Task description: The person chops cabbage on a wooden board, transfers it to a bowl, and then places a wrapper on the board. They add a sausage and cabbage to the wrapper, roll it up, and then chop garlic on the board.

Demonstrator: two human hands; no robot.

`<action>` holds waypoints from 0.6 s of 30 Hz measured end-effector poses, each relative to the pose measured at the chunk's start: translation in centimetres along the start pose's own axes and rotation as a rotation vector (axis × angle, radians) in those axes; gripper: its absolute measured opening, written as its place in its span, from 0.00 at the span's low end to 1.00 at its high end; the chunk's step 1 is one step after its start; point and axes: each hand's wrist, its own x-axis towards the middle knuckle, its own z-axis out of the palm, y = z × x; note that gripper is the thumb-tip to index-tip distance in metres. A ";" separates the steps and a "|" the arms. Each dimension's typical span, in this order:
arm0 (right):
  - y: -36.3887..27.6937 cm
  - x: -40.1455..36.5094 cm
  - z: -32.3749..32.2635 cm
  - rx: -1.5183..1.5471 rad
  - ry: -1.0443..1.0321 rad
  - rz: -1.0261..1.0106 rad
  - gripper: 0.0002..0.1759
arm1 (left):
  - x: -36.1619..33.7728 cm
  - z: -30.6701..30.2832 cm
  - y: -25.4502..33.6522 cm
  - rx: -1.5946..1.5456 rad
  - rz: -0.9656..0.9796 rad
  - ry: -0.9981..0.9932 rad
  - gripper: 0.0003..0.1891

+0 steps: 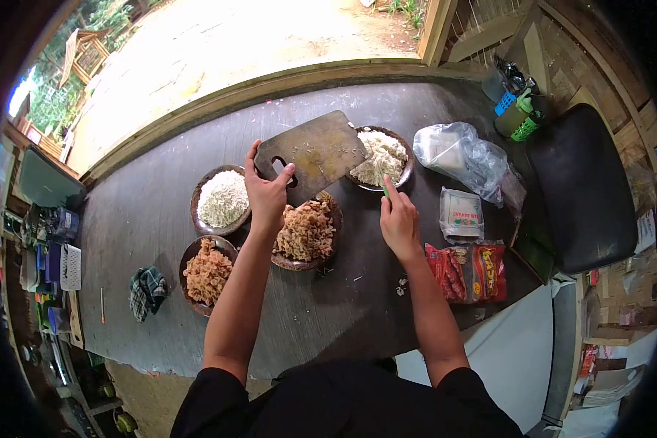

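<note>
Wooden cutting board (321, 150) hangs tilted above the dark table (343, 306), its far edge over a bowl of white shreds (387, 155). The left hand (266, 196) grips it at the handle hole, thumb through the opening. The right hand (399, 220) is closed on a slim green-handled tool (385, 191) (its working end is too small to make out) just beside that bowl. Below the board sits a bowl of brown crumbly food (306, 233); a second brown bowl (206, 271) and a bowl of white grains (223, 198) lie left of the forearm. Red snack packets (471, 271) rest to the right.
</note>
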 end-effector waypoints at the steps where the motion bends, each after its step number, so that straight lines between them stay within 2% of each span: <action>1: -1.1 0.2 -0.5 0.015 0.027 -0.046 0.28 | 0.1 0.0 0.2 0.015 -0.006 -0.006 0.40; 3: -3.3 0.3 -1.3 0.027 0.056 -0.086 0.27 | 0.0 0.1 0.0 0.029 -0.017 -0.017 0.40; 5: -5.2 0.7 -1.6 -0.037 -0.144 -0.002 0.27 | 0.0 0.3 -0.3 0.044 0.012 -0.033 0.40; 8: -4.0 1.5 -0.5 -0.080 -0.105 0.069 0.28 | -0.7 0.8 0.2 0.050 0.040 -0.044 0.39; 12: -0.1 1.1 1.0 -0.074 0.056 -0.076 0.30 | -0.6 0.4 0.2 0.068 0.025 -0.024 0.39; 15: -3.3 -0.9 -0.7 -0.018 0.044 -0.081 0.30 | -0.2 0.2 0.0 0.006 0.028 -0.020 0.39; 17: -5.3 -2.2 -1.1 0.052 -0.130 -0.131 0.30 | 0.2 0.3 -0.6 -0.007 0.033 0.047 0.40; 18: -5.4 -2.4 -0.9 0.052 -0.130 -0.127 0.30 | 0.3 0.4 -0.6 -0.006 0.030 0.046 0.40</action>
